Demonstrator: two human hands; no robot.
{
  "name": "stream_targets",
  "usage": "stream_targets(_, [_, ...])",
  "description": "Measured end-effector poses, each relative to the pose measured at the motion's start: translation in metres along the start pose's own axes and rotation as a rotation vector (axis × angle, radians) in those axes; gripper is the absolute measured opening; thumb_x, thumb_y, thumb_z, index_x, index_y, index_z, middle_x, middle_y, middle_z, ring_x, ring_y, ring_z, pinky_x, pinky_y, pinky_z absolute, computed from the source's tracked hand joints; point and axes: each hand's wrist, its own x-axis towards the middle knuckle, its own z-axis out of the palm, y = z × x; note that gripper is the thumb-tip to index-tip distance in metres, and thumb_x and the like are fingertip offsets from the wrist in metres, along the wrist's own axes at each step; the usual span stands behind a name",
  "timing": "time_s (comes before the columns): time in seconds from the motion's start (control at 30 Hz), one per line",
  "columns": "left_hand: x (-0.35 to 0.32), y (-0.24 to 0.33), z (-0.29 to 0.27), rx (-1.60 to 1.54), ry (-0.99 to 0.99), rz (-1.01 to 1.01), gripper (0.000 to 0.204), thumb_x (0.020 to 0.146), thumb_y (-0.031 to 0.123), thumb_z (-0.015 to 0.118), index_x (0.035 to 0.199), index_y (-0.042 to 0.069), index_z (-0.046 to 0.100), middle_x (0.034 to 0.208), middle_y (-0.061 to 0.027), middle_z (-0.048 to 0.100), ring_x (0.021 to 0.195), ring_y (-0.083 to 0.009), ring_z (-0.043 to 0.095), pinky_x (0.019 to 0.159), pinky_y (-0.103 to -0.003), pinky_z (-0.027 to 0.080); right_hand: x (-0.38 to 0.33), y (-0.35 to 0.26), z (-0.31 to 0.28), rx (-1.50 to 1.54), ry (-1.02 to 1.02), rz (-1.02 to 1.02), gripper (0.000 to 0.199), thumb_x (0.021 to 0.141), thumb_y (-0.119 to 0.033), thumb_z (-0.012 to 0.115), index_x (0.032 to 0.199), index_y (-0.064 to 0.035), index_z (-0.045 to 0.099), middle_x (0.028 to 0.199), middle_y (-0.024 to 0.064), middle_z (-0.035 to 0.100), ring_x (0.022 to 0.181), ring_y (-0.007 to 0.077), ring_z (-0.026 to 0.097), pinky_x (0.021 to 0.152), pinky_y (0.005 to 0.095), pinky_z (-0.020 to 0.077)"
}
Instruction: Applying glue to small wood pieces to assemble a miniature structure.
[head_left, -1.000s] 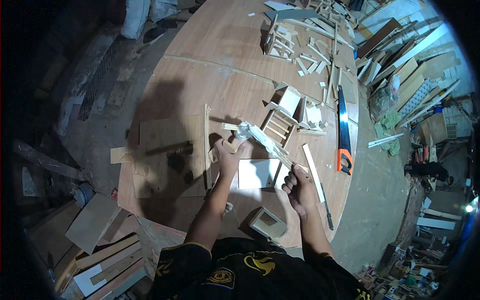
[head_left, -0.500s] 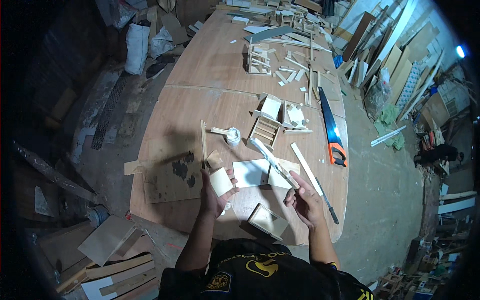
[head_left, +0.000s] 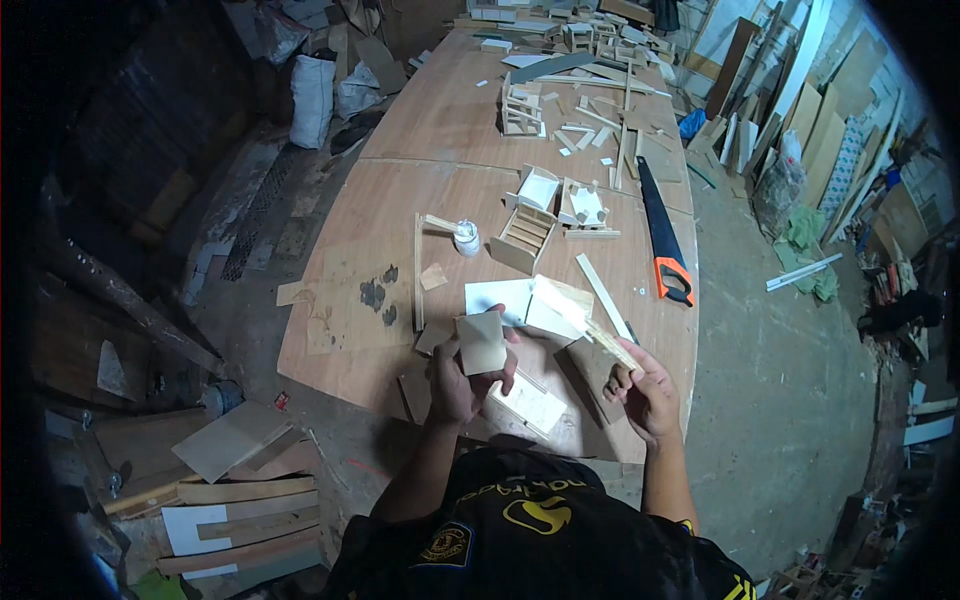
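Plywood worktable (head_left: 470, 120) — w/ handsaw (head_left: 664, 235), white glue bottle (head_left: 467, 238), wood offcuts (head_left: 590, 120), small frame assemblies (head_left: 524, 238).

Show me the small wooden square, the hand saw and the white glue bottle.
small wooden square (head_left: 482, 343), head view, middle of its face.
hand saw (head_left: 655, 212), head view, middle of the blade.
white glue bottle (head_left: 467, 240), head view, its body.

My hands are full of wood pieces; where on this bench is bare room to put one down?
Bare plywood lies left of the white glue bottle, and beyond it. Crowded: around the orange-handled handsaw and white sheets.
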Motion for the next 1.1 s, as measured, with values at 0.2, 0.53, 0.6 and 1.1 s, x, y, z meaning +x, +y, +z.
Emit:
stream_targets(0.2, [-0.03, -0.024, 0.039, 0.116, 0.118, 0.155, 0.05, 0.097, 0.02, 0.05, 0.139, 0.002, 0.03, 0.112, -0.0124, 0.05, 0.086, -0.0213, 0.059, 0.07, -0.034, 0.053, -0.024, -0.011, -0.019, -0.076, -0.028, -0.063, 0.05, 0.093, -0.025, 0.056, 0.133, 0.0035, 0.044, 0.073, 0.0004, 0.051, 0.068, 0.0107, 0.049, 0.065, 0.0303, 0.0416])
stream_targets(0.53, [-0.067, -0.038, 0.044, 0.421, 0.473, 0.287, 0.042, 0.095, 0.018, 0.052, 0.132, 0.009, 0.035, 0.092, -0.0077, 0.056, 0.068, -0.0168, 0.057, 0.056, -0.028, 0.047, -0.031, -0.015, -0.027, 0.056, -0.14, -0.034, 0.047, 0.095, -0.021, 0.054, 0.136, -0.0001, 0.042, 0.075, 0.0013, 0.052, 0.074, 0.0141, 0.049, 0.065, 0.0302, 0.0408])
stream_targets(0.6, [-0.071, -0.042, 0.039, 0.465, 0.481, 0.37, 0.051, 0.092, 0.008, 0.055, 0.138, 0.008, 0.031, 0.104, -0.0116, 0.057, 0.079, -0.021, 0.06, 0.066, -0.033, 0.051, -0.03, -0.013, -0.031, 0.05, -0.132, -0.029, 0.047, 0.095, -0.021, 0.054, 0.136, 0.0, 0.042, 0.075, 0.0013, 0.052, 0.074, 0.014, 0.049, 0.064, 0.0301, 0.0406])
stream_targets(1.1, [-0.065, -0.058, 0.025, 0.406, 0.615, 0.23, 0.018, 0.1, 0.011, 0.041, 0.11, -0.004, 0.043, 0.102, -0.0169, 0.059, 0.093, -0.0267, 0.063, 0.082, -0.039, 0.055, -0.03, -0.014, -0.045, 0.022, -0.089, 0.006, 0.05, 0.093, -0.021, 0.056, 0.134, 0.0043, 0.043, 0.074, 0.002, 0.051, 0.068, 0.0112, 0.047, 0.066, 0.0288, 0.0417])
